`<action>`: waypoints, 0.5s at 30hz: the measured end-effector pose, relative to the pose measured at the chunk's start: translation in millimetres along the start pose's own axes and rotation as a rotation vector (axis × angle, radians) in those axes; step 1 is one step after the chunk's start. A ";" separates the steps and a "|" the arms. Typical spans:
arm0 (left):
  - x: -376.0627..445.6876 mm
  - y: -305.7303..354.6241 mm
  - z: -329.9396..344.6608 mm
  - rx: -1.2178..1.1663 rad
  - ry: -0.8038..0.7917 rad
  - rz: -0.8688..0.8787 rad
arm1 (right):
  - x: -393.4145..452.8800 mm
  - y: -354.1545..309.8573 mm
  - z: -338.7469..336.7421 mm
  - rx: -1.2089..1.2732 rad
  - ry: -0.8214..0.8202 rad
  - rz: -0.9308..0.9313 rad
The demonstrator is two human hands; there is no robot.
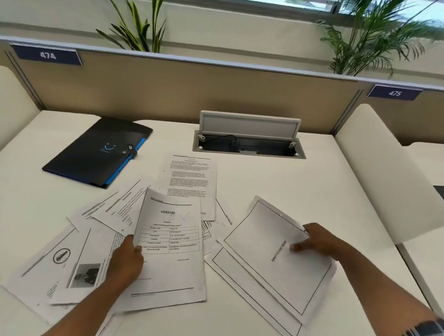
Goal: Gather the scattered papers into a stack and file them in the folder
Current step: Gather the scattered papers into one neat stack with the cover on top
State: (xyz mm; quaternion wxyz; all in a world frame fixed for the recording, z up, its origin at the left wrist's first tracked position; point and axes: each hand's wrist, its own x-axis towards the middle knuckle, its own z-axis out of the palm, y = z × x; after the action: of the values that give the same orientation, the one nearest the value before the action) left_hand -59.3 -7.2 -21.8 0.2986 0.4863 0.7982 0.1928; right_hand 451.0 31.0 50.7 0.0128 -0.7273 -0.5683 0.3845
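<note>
On the white tabletop (280, 176) the papers (80, 252) lie scattered across the near half, overlapping in a loose fan from the left front toward the middle. They are white printed sheets: one text page (187, 181) lies flat furthest back, its long axis running away from the person; several at the left lie askew, one with a round emblem and a small dark photo. The folder (97, 151) sits apart at the back left, closed, black with a blue edge and a light blue mark on its cover, its long axis slanting from near left to far right.

The left hand (127, 260) grips the left edge of the "ANNEXURE" sheet (170, 253), thumb on top; the sheet stands nearly square to the person, its top edge lifted off the pile. The right hand (315, 242) pinches the far right edge of the bordered sheet (275, 256), which is turned sideways and tilted up over another bordered sheet (247, 283) lying at the front edge.

Bare tabletop lies open to the right of the papers and between folder and cable box (249, 143). A padded divider (387, 172) closes the right side.
</note>
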 end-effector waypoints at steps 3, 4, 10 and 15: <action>4.8 -3.8 0.1 -0.009 -0.043 0.013 | -8.1 0.4 20.5 -0.177 -0.021 0.020; 5.6 -4.7 0.6 -0.014 -0.055 0.011 | -9.6 -0.5 26.7 -0.202 0.002 0.028; 11.8 -6.1 0.5 -0.006 -0.094 0.033 | -20.9 -17.0 64.6 -0.281 0.209 0.086; 10.3 -4.8 -0.3 0.001 -0.100 0.029 | -23.2 -30.4 69.1 -0.235 0.189 0.204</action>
State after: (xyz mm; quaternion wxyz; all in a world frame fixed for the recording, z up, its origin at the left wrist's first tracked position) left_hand -66.2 -0.2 -27.5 0.3350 0.5069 0.7753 0.1723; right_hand 385.2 -6.6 28.6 -0.0581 -0.8107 -0.5288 0.2446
